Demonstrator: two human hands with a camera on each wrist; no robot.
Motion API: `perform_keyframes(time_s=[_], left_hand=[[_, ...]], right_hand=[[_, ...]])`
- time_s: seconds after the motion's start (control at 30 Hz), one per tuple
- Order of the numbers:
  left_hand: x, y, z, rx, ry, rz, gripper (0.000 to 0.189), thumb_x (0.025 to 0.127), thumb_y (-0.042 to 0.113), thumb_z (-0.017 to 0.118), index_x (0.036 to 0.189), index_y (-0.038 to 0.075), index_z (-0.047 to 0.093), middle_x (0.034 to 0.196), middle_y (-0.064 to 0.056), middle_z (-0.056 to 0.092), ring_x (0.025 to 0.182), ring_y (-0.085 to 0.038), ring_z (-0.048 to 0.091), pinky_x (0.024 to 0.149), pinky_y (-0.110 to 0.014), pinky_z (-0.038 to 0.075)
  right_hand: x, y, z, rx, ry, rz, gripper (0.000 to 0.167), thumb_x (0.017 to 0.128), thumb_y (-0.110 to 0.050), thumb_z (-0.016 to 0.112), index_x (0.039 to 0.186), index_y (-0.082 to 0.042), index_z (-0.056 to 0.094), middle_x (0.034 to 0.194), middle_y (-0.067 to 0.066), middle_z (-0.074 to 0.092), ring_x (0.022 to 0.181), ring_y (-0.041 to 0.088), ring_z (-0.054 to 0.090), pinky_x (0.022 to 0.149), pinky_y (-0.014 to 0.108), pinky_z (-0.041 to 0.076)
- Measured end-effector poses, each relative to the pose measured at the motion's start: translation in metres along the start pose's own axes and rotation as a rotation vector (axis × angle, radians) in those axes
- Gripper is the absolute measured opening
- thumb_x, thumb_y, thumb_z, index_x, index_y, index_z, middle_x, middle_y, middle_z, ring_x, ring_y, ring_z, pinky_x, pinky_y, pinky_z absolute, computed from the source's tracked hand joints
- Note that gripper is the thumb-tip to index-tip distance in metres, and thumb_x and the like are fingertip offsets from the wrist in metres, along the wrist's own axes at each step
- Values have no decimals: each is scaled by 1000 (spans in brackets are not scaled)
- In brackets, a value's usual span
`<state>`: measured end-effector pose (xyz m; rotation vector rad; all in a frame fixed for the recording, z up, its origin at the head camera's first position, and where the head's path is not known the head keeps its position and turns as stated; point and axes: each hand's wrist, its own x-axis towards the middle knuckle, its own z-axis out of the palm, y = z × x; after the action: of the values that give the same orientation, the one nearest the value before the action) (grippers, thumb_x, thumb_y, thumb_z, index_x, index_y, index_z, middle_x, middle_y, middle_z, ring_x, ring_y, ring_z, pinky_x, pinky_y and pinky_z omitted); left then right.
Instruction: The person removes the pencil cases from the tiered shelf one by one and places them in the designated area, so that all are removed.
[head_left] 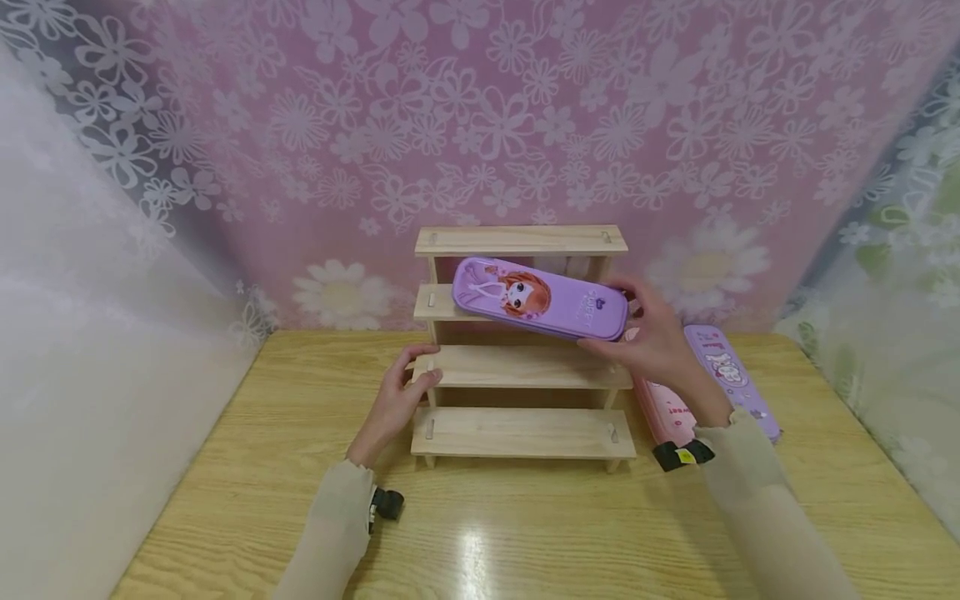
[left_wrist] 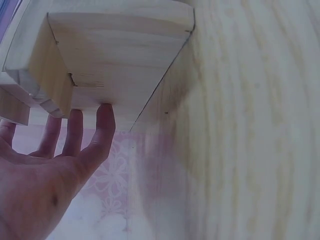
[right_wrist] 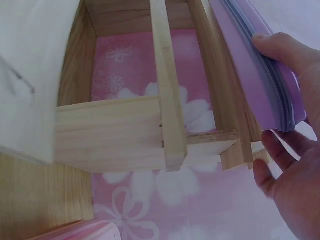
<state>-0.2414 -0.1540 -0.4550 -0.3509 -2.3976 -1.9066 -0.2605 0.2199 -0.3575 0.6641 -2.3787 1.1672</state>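
A purple zippered pencil case (head_left: 566, 307) with a red-haired girl printed on its lid is tilted over the second-highest step of a four-step wooden display stand (head_left: 525, 433). My right hand (head_left: 660, 337) grips its right end, thumb on the near side. In the right wrist view the case's grey zipper (right_wrist: 265, 60) shows, with the thumb pressed near it. My left hand (head_left: 393, 400) holds the left end of the stand's second step from the bottom, thumb on top; in the left wrist view its fingers (left_wrist: 104, 125) reach up to the wood from below.
Right of the stand, a pink pencil case (head_left: 667, 412) and another purple pencil case (head_left: 727, 375) lie on the wooden table (head_left: 480, 517). The pink case is partly hidden by the right arm. A flowered pink curtain (head_left: 480, 108) hangs close behind the stand.
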Motion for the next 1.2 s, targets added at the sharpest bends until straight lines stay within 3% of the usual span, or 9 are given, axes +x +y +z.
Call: perform_keyframes(time_s=[0.13, 0.33, 0.57, 0.67, 0.87, 1.03, 1.2], left_hand=[[2, -1, 1, 4, 1, -6, 37, 104, 22, 59, 141, 18, 56, 153, -4, 47, 106, -29, 54, 83, -54, 54], [3, -1, 2, 2, -7, -18, 38, 104, 16, 57, 142, 12, 54, 155, -10, 45, 104, -28, 55, 85, -62, 52], [2, -3, 2, 8, 0, 11, 36, 104, 23, 59, 140, 20, 56, 155, -4, 44, 105, -27, 54, 84, -58, 53], [2, -4, 2, 8, 1, 24, 35, 104, 25, 60, 139, 22, 57, 153, -2, 45, 105, -28, 54, 83, -55, 53], [1, -4, 2, 15, 10, 26, 35, 104, 24, 61, 138, 22, 58, 154, -2, 45, 109, -28, 53, 86, -50, 51], [1, -3, 3, 13, 5, 15, 36, 104, 25, 60, 140, 22, 57, 157, -5, 41, 105, -28, 53, 83, -55, 53], [1, -5, 3, 12, 9, 19, 36, 103, 25, 61, 139, 23, 57, 157, -6, 41, 100, -27, 53, 79, -52, 53]], right_hand=[[-8, 3, -2, 2, 59, -51, 86, 62, -2, 97, 137, -5, 56, 114, 8, 63, 92, 6, 51, 75, 14, 41], [-22, 5, -9, 55, 110, -25, 88, 60, 5, 96, 138, -8, 58, 118, -9, 62, 94, 2, 58, 80, 7, 46], [-37, 5, -18, 120, 153, 20, 90, 60, 15, 91, 141, -4, 57, 121, -17, 63, 96, 2, 61, 81, 5, 49], [-42, 8, -22, 137, 179, 18, 89, 58, 18, 90, 139, -2, 58, 121, -16, 65, 95, 2, 61, 82, 6, 50], [-57, 15, -32, 209, 228, 64, 87, 63, 21, 86, 141, -2, 57, 120, -7, 66, 79, 3, 61, 64, 10, 50], [-67, 18, -43, 243, 278, 138, 84, 67, 19, 85, 142, -5, 56, 116, -5, 68, 77, 0, 69, 69, 12, 56], [-75, 21, -53, 278, 302, 144, 82, 66, 23, 83, 140, 0, 57, 113, -3, 67, 74, 0, 71, 68, 13, 57]])
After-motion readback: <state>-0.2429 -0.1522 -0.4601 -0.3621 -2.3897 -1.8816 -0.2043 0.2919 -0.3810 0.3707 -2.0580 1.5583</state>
